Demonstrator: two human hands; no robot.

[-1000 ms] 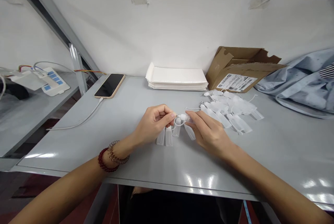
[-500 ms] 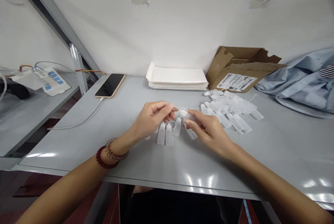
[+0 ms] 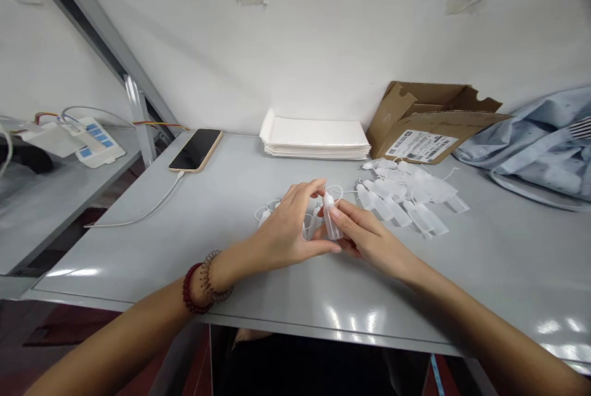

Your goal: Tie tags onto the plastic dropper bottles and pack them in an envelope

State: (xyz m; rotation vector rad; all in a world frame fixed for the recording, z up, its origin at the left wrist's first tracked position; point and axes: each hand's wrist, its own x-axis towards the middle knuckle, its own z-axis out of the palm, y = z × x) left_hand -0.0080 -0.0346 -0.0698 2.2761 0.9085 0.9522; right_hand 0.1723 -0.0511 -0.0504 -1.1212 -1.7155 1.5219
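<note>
A small clear squeeze bottle (image 3: 333,226) with a white cap and a looped strap stands nearly upright, pinched between the thumb and fingers of my right hand (image 3: 369,236). My left hand (image 3: 289,223) is open beside it, fingers arched near the bottle's tip and thumb stretched out near its base. Whether a left fingertip touches the tip is unclear. Behind and under my left hand lie several similar bottles, partly hidden, with one cap (image 3: 265,217) showing at its left. To the right rests a pile of translucent bottles (image 3: 392,196).
A stack of white sheets (image 3: 318,137) lies against the wall, next to an opened cardboard box (image 3: 429,122). At right is a light blue patterned cloth (image 3: 545,137). A phone (image 3: 196,149) with a white cable lies at left. A power strip (image 3: 99,143) sits on the neighbouring surface.
The bottle in my right hand has turned from tilted to nearly upright. My left hand has spread from a pinch near the tip, moving right and over the bottles on the table.
</note>
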